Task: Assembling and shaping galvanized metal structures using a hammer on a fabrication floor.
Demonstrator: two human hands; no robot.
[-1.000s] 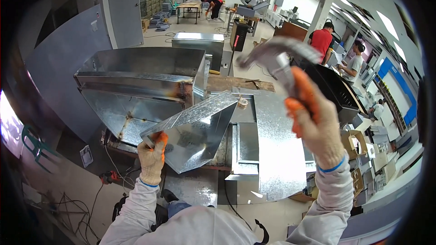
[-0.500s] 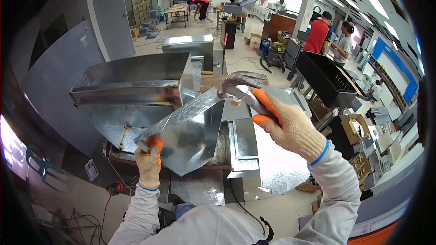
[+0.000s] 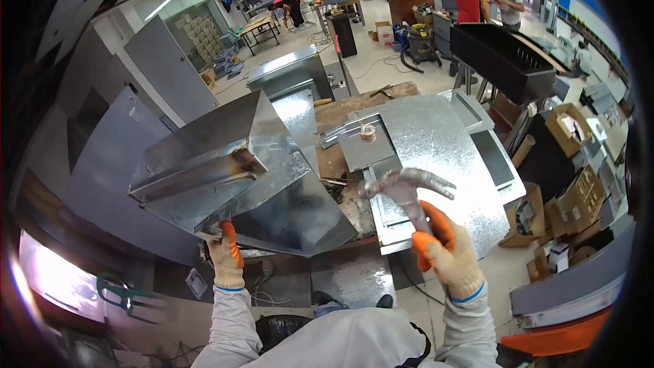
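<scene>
The left hand (image 3: 226,259), in a knitted cream glove with an orange coating, pinches the left corner of a folded metal piece (image 3: 293,212) between thumb and fingers, some fingertips hidden behind it. The piece is over the workbench's (image 3: 403,88) near edge, left of the middle, and tilted: a smooth, mirror-like face below a narrow, mottled flange. Close behind it rises a boxy metal body (image 3: 208,153) of bent sheet, a brown scorch at one corner.

The right hand (image 3: 446,252), gloved alike, has its fingers closed around the handle of a claw hammer (image 3: 407,187). The worn steel head is raised in front of the workbench's right half, apart from the folded piece, with its curved claw to the right.

A broad galvanised sheet (image 3: 453,143), speckled and shiny, covers the workbench toward its right edge. Left of it, toward the far edge, a small tape roll (image 3: 368,131) sits on a flat grey panel (image 3: 359,150).

Beyond the workbench's far right corner stands an open-topped black metal trough (image 3: 501,61) with slots in one wall. Near the right edge, an open cardboard box (image 3: 569,129) holds whitish items; a lower carton (image 3: 524,217) holds greyish ones, too small to identify.
</scene>
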